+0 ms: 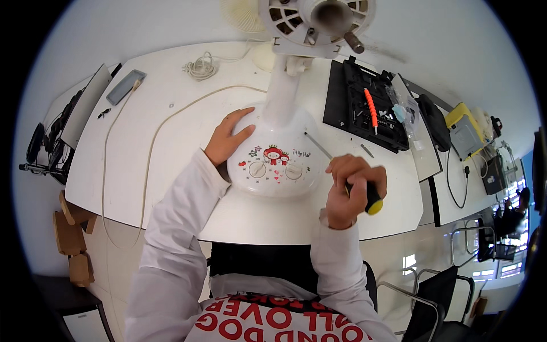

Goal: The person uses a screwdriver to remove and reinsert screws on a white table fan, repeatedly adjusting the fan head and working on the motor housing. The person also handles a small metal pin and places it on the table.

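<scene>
A white electric fan stands before me, its glossy base (276, 185) printed with red cartoon figures and fitted with two dials. My right hand (348, 191) is closed around the black and yellow handle of a screwdriver (319, 145). The thin metal shaft slants up and left, its tip at a small dark spot on the right side of the base. Whether the tip sits in a screw is too small to tell. My left hand (228, 138) rests on the left edge of the base, thumb and fingers apart. Above the column, the motor housing (315, 23) shows without a grille.
A black tool case (370, 108) with an orange flexible shaft (371, 108) lies open at the right. A small dark bit (367, 150) lies near it. At the left are a grey tray (126, 87) and a long pale cable (165, 122); a coiled cord (200, 67) lies farther back.
</scene>
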### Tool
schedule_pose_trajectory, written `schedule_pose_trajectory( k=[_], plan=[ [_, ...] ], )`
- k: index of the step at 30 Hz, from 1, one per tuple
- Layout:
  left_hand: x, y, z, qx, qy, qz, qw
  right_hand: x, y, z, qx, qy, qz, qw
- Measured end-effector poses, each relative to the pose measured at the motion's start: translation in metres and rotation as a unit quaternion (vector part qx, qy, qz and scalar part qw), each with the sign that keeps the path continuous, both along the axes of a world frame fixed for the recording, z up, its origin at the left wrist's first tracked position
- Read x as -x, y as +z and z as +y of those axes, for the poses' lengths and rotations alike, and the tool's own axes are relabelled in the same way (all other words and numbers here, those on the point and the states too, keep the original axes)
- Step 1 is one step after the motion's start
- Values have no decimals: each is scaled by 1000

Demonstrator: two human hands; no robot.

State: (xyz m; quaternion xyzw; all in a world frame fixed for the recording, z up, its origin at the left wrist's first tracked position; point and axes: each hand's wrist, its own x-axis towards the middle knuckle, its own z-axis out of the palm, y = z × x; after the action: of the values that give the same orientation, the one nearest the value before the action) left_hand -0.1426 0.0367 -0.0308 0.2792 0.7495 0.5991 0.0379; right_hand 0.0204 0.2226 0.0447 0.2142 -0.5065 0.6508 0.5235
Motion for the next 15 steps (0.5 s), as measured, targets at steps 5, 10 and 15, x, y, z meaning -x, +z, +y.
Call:
schedule_pose_trajectory(
  k=[5, 10, 15],
  plan=[
    [4, 0, 1, -1, 0, -8, 1000, 7, -8, 1, -16, -29, 9, 999],
    [5, 0, 1, -16, -11, -24, 1000, 10, 0, -2, 28, -76, -22, 997],
    [5, -2, 1, -15, -9, -18, 1000, -3, -4, -3, 15, -74, -20, 997]
  ],
)
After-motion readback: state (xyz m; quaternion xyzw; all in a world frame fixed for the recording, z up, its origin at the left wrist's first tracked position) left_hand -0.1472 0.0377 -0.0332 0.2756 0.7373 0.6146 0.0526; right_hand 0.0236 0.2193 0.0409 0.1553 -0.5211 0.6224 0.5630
